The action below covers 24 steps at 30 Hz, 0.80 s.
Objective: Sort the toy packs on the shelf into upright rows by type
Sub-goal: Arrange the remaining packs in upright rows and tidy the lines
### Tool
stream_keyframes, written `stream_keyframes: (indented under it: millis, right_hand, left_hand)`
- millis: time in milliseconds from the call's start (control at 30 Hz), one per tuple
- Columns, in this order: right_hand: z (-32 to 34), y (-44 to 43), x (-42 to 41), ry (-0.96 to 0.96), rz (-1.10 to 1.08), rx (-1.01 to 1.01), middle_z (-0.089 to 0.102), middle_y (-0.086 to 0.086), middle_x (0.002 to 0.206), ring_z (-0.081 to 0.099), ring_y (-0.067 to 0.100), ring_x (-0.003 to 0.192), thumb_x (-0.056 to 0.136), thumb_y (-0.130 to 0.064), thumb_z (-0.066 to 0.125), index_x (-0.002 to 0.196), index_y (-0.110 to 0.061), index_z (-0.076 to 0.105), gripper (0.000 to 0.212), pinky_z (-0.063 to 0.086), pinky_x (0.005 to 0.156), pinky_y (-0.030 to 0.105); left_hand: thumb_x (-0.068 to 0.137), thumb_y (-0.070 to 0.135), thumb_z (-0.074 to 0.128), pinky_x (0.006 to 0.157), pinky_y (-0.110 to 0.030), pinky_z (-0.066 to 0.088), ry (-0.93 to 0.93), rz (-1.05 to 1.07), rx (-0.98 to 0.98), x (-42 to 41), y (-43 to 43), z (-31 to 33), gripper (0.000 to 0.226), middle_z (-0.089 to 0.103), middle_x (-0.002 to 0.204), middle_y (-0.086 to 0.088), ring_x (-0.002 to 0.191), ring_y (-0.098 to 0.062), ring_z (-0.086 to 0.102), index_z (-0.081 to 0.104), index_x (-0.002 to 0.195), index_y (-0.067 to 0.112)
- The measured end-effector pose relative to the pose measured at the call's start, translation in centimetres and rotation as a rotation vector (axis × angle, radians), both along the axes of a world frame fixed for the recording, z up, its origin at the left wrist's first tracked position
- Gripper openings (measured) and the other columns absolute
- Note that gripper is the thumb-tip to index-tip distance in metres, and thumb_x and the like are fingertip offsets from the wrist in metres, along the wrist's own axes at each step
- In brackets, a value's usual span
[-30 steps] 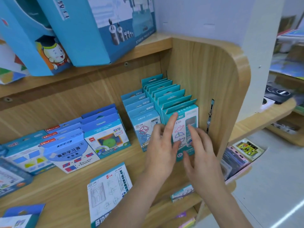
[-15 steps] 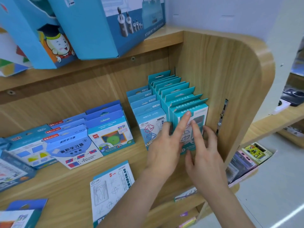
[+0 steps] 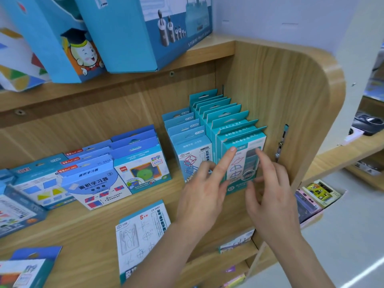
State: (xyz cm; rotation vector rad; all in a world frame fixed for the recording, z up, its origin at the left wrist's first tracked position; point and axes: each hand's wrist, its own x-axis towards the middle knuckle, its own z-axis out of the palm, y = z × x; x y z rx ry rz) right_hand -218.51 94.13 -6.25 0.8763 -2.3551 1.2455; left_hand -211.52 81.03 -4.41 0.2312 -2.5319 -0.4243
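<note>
- The front teal pack [image 3: 241, 167] stands upright at the head of the teal row [image 3: 220, 115], tight in the right corner of the shelf, its right edge just beside the wooden side panel [image 3: 286, 96].
- It looks like a thin card box with a hang tab on top: probably light and fairly stiff across the face, but easy to dent at the tab and corners (the top flaps of this row already look a little bent).
- The glossy print suggests it slides easily on wood and against its neighbours, so a flat push on the face should shift the whole row. To lift one pack, the two side edges below the tab look like the safest place to pinch.
- The left hand [image 3: 203, 196] is spread, with its index fingertip [image 3: 232, 150] laid on the pack's upper face; it holds nothing.
- The right hand [image 3: 268, 196] is likewise spread, with a fingertip [image 3: 258, 151] at the pack's upper right; nothing is gripped.
- Touching the teal row on its left stands a lower light-blue row [image 3: 188, 140], also upright.
- Further left, blue packs [image 3: 95, 183] lean back in overlapping rows.
- One white pack [image 3: 143, 229] lies flat on the shelf board [image 3: 68, 229], near the front edge and unsorted.
</note>
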Motion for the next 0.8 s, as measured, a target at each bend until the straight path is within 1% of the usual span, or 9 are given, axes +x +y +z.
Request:
stream_keyframes:
  millis: [233,367,500,567,633,667,733,767,800]
  right_hand:
    - [0.2,-0.1,1.3,-0.068,0.134,-0.071,0.053,-0.005,0.103,0.057,0.008,0.090,0.090,-0.023,0.045,0.133,-0.021,0.045,0.042,0.053,0.064,0.017]
    - [0.5,-1.2,2.4,-0.173,0.240,-0.096,0.062,-0.015,0.083,0.061,0.008,0.077,0.087,-0.008,0.059,0.113,-0.029,0.060,0.033,0.051,0.065,0.021]
    - [1.0,-2.9,3.6,-0.383,0.398,-0.166,0.065,-0.009,0.078,0.062,0.016,0.069,0.086,-0.004,0.061,0.101,-0.037,0.063,0.036,0.052,0.067,0.032]
    - [0.9,-3.8,4.1,-0.440,0.463,-0.159,0.066,-0.009,0.077,0.062,0.017,0.067,0.085,-0.006,0.062,0.098,-0.037,0.064,0.033,0.053,0.067,0.035]
    - [0.5,-4.8,4.6,-0.470,0.508,-0.153,0.066,-0.008,0.076,0.062,0.017,0.064,0.083,-0.012,0.062,0.097,-0.036,0.064,0.028,0.053,0.066,0.035]
    - [0.3,-5.5,4.9,-0.488,0.528,-0.147,0.065,-0.008,0.076,0.061,0.017,0.062,0.083,-0.012,0.062,0.097,-0.036,0.064,0.028,0.053,0.064,0.033]
    - [-0.5,-6.7,5.6,-0.517,0.573,-0.135,0.064,-0.009,0.079,0.060,0.012,0.063,0.085,0.000,0.061,0.099,-0.036,0.061,0.038,0.051,0.061,0.023]
    - [-0.8,-7.2,6.0,-0.526,0.593,-0.129,0.063,-0.010,0.083,0.059,0.009,0.066,0.084,0.004,0.060,0.100,-0.038,0.060,0.044,0.048,0.060,0.017]
    - [-1.1,-7.8,6.5,-0.534,0.621,-0.116,0.063,-0.010,0.085,0.059,0.007,0.071,0.084,0.005,0.060,0.101,-0.039,0.058,0.047,0.047,0.061,0.014]
  left_hand:
    - [0.094,0.023,0.052,0.060,-0.037,0.052,0.041,-0.026,0.087,2.3,0.0,0.3,0.066,0.049,0.106,0.008,0.075,-0.013,0.055,0.016,0.143,0.047]
    - [0.088,0.012,0.053,0.065,-0.032,0.053,0.094,0.030,0.096,5.1,-1.5,0.1,0.042,0.054,0.104,0.011,0.079,-0.012,0.060,0.054,0.123,0.034]
    - [0.082,0.009,0.052,0.067,-0.026,0.053,0.038,0.167,0.105,9.5,-4.2,-0.4,0.036,0.057,0.101,0.010,0.078,-0.008,0.059,0.067,0.107,0.030]
    - [0.083,0.017,0.053,0.071,-0.028,0.054,-0.009,0.226,0.114,12.2,-5.5,-0.8,0.028,0.058,0.099,0.015,0.084,-0.005,0.058,0.067,0.101,0.033]
    - [0.083,0.038,0.054,0.086,-0.029,0.050,-0.137,0.214,0.104,14.8,-6.2,-1.4,0.026,0.057,0.110,0.020,0.101,-0.002,0.053,0.065,0.107,0.038]
    - [0.080,0.053,0.052,0.099,-0.027,0.042,-0.264,0.192,0.124,15.9,-6.3,-2.0,0.041,0.051,0.126,0.021,0.117,-0.001,0.044,0.058,0.119,0.042]
    - [0.070,0.076,0.045,0.114,-0.023,0.023,-0.533,0.204,0.134,17.7,-5.9,-3.6,0.084,0.017,0.154,0.018,0.142,-0.004,0.013,0.026,0.144,0.041]
    - [0.068,0.079,0.043,0.114,-0.024,0.025,-0.599,0.211,0.041,18.2,-5.6,-4.5,0.093,0.008,0.158,0.013,0.146,-0.008,0.008,0.018,0.148,0.036]
    - [0.071,0.076,0.041,0.109,-0.026,0.035,-0.611,0.208,-0.035,18.7,-5.4,-5.5,0.091,0.014,0.158,0.006,0.145,-0.014,0.015,0.023,0.148,0.030]
